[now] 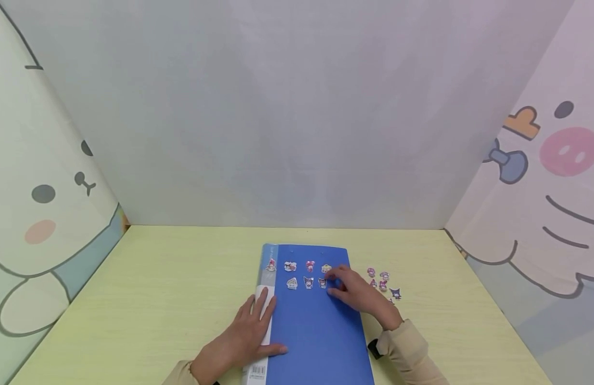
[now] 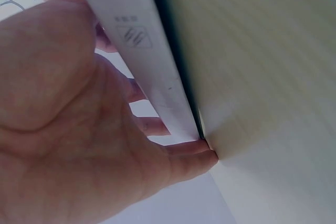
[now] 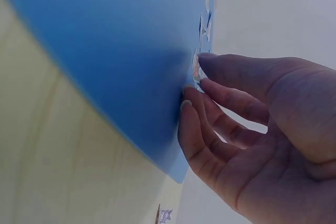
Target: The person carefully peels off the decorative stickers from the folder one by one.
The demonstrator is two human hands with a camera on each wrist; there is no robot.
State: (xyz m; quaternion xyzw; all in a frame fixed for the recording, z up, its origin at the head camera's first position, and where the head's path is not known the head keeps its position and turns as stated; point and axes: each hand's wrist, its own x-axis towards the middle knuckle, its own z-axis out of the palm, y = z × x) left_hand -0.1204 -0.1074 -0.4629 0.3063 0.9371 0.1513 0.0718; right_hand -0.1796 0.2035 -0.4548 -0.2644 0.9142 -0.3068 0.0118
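A blue folder [image 1: 321, 331] lies on the table, its pale spine strip on the left. My left hand [image 1: 244, 334] rests across that spine with spread fingers, the thumb on the blue cover; the left wrist view shows its little finger reaching the tabletop beside the spine [image 2: 142, 51]. At the cover's upper right, my right hand [image 1: 357, 291] pinches a small dark cartoon sticker [image 1: 323, 282] between thumb and index finger, against the cover. That sticker [image 3: 197, 69] is partly covered by fingertips in the right wrist view. Other stickers [image 1: 309, 282] sit in two rows on the folder.
Several loose cartoon stickers [image 1: 383, 275] lie on the table right of the folder, some partly behind the right forearm. Behind the pale yellow table [image 1: 172, 278] hangs a plain light curtain [image 1: 278, 117], with cartoon-printed cloth [image 1: 533, 214] at both sides.
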